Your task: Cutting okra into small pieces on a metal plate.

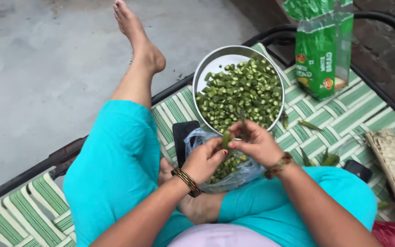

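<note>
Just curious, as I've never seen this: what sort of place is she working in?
Probably a home courtyard or veranda: a woven cot stands on a bare concrete floor beside a brick wall, and a steel bowl holds chopped okra.

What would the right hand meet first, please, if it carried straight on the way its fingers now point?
The right hand points leftward at the okra pod it pinches, and just beyond that the left hand. Depth is unclear, but they look practically touching.
</note>
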